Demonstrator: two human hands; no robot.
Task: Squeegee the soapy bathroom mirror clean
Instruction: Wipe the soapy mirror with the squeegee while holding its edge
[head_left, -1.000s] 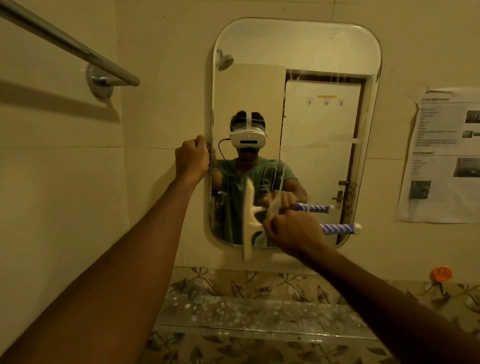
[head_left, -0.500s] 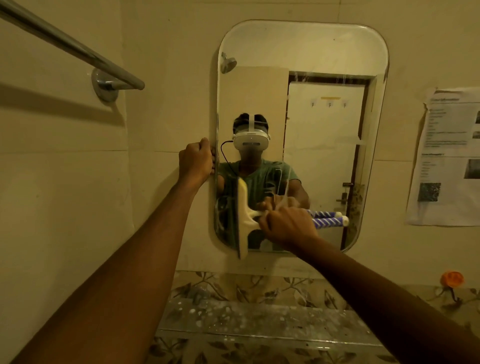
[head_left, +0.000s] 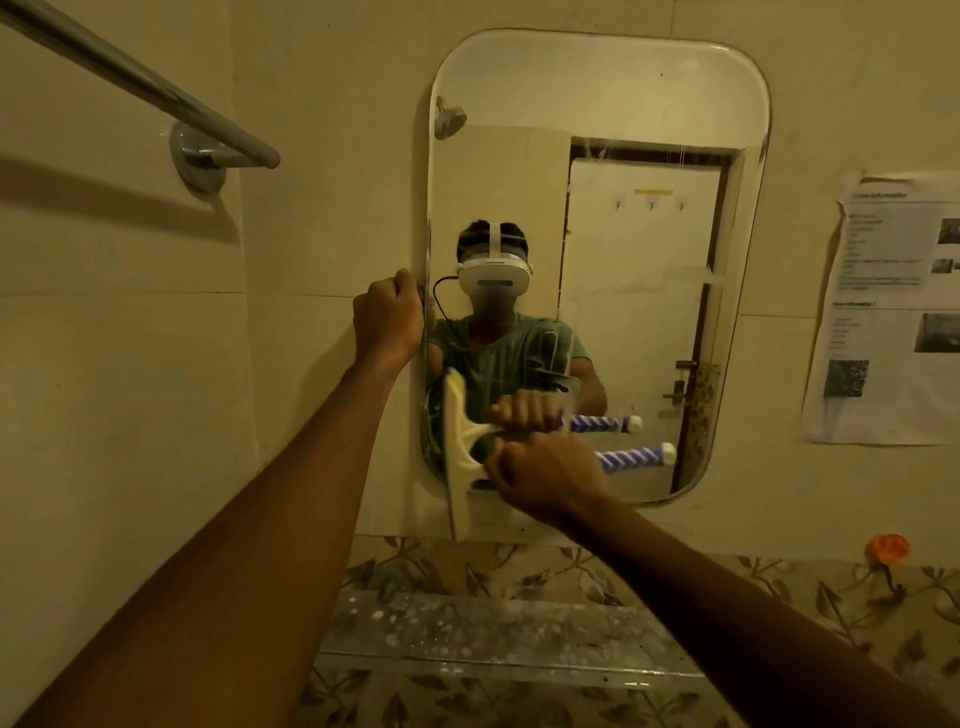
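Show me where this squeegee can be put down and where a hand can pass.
The spattered glass shelf below the mirror bears only droplets. Bare wall lies between mirror and paper notice. Crowded: the mirror's left side, with left hand, squeegee and right hand close together.

dim yellowish light, soft wall shadows, wide-angle edge distortion

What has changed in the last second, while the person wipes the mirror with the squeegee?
The right hand has drawn the squeegee leftwards across the lower part of the mirror; its blade now stands close to the mirror's left edge. Nothing was taken hold of or let go. The right hand still grips the squeegee, and the left hand still holds the mirror's left edge.
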